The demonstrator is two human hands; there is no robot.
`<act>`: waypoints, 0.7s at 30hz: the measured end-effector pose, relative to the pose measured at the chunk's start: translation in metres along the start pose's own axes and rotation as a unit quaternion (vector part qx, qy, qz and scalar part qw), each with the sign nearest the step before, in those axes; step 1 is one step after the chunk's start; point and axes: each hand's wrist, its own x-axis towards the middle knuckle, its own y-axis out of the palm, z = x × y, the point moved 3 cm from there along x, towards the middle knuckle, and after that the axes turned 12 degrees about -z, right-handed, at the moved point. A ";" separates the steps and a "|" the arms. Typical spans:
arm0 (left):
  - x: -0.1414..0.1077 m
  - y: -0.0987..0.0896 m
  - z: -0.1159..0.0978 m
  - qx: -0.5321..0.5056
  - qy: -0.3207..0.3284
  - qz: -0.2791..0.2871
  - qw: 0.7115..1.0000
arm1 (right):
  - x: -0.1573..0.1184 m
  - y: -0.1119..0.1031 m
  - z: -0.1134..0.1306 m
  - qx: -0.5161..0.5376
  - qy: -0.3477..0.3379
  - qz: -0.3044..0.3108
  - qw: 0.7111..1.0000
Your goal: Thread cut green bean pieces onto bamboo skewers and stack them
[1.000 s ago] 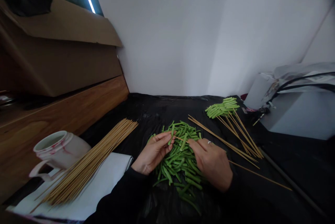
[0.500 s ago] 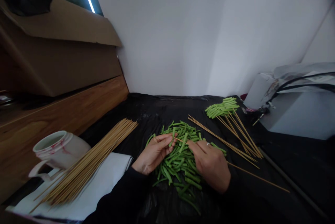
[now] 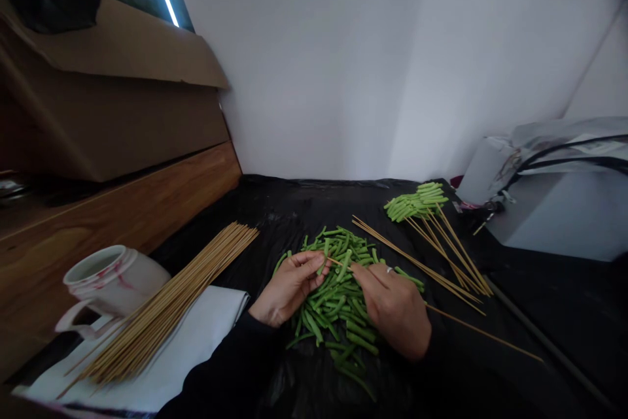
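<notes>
L hand pinches green bean piece at skewer tip; R hand grips skewer w/ another piece on it. Bean pile below both hands, on counter; skewer bundle L of L hand.

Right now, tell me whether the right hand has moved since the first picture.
Yes, slightly: the right hand has shifted left and a little nearer the wearer, judged against the loose skewers beyond it.
</notes>
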 end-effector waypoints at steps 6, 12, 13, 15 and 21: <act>-0.004 0.004 -0.001 0.023 0.013 0.021 0.999 | -0.003 0.003 0.001 0.029 0.027 0.011 0.999; -0.003 0.006 0.002 0.041 0.024 0.032 0.998 | -0.003 0.004 0.002 0.037 0.037 0.010 0.999; -0.003 0.005 0.003 0.044 0.023 0.030 0.998 | -0.002 0.003 0.003 0.036 0.038 0.006 0.999; -0.002 0.005 0.004 0.046 0.021 0.026 0.998 | -0.002 0.003 0.003 0.041 0.042 0.005 0.998; -0.004 0.007 0.003 0.056 0.038 0.030 0.997 | -0.004 0.005 0.004 0.061 0.054 0.028 0.996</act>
